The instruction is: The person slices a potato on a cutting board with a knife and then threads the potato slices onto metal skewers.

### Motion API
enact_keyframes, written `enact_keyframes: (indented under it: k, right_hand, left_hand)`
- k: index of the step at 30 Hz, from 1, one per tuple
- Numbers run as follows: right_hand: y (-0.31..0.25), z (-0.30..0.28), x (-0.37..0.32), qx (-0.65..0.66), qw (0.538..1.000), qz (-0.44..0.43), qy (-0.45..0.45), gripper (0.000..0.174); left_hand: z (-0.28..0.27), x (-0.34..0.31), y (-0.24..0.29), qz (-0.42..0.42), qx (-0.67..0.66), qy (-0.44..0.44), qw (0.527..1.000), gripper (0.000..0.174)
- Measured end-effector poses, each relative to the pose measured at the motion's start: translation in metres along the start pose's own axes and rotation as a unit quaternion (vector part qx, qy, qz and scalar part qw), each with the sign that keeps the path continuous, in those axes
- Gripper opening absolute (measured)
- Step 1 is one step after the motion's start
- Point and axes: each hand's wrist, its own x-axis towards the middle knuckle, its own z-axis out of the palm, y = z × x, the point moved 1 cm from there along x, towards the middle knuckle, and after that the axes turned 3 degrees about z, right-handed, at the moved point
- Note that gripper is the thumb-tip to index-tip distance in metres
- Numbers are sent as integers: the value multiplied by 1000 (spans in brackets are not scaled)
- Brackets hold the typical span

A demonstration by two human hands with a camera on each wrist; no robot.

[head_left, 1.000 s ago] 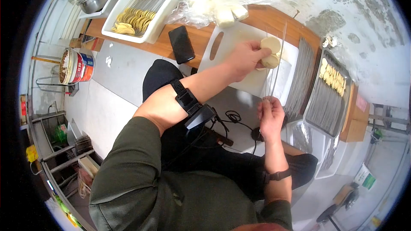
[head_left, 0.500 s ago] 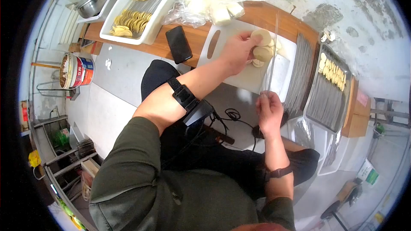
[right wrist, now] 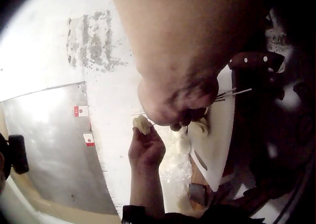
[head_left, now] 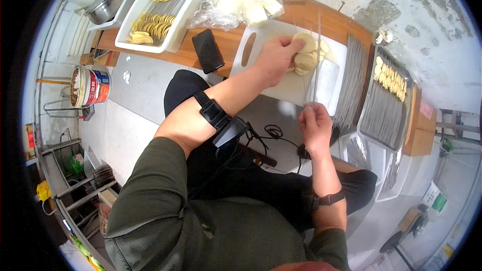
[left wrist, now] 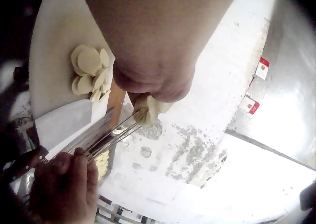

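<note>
My left hand [head_left: 277, 60] pinches pale round potato slices [head_left: 304, 43] between thumb and fingers, above the white cutting board [head_left: 273, 35]. Several thin metal skewers [head_left: 317, 78] rise from my right hand [head_left: 316, 128], whose fingertips grip their lower ends. In the left wrist view the skewers [left wrist: 123, 133] run up to the held slices [left wrist: 147, 110], overlapping them there. More loose slices [left wrist: 89, 61] lie in a small pile on the board. Beside this pile is a broad knife blade [left wrist: 66, 124] with a dark riveted handle [left wrist: 22, 165].
Bare skewers [head_left: 351, 80] lie in a bundle right of the board. Farther right, a metal tray [head_left: 381, 120] holds skewers with slices. A white bin [head_left: 173, 42] with loaded skewers, a phone [head_left: 208, 51] and a plastic bag of peeled potatoes [head_left: 256, 12] are at the left and back.
My left hand has shifted left and slightly away with the slices, which now look more spread apart. The right hand has moved only slightly and still grips the skewers.
</note>
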Motion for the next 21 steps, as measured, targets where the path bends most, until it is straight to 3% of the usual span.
enact_keyframes:
  k: [8, 10, 15, 17, 21]
  right_hand:
    - [-1, 1, 0, 66, 998, -7, -13, 14]
    - [-1, 1, 0, 53, 999, -13, -6, 14]
    - [1, -5, 2, 29, 998, -43, 24, 20]
    - [2, -9, 3, -2, 993, -69, 95, 18]
    - [5, -16, 2, -66, 984, -104, 126, 20]
  left_hand:
    - [-3, 1, -8, -24, -7, -22, 999, 29]
    - [-2, -3, -11, -117, -20, -68, 991, 32]
    - [0, 2, -6, -63, -32, -37, 997, 31]
    - [-3, 6, 0, -58, -36, -32, 997, 31]
    - [-3, 8, 13, -29, -30, -13, 999, 31]
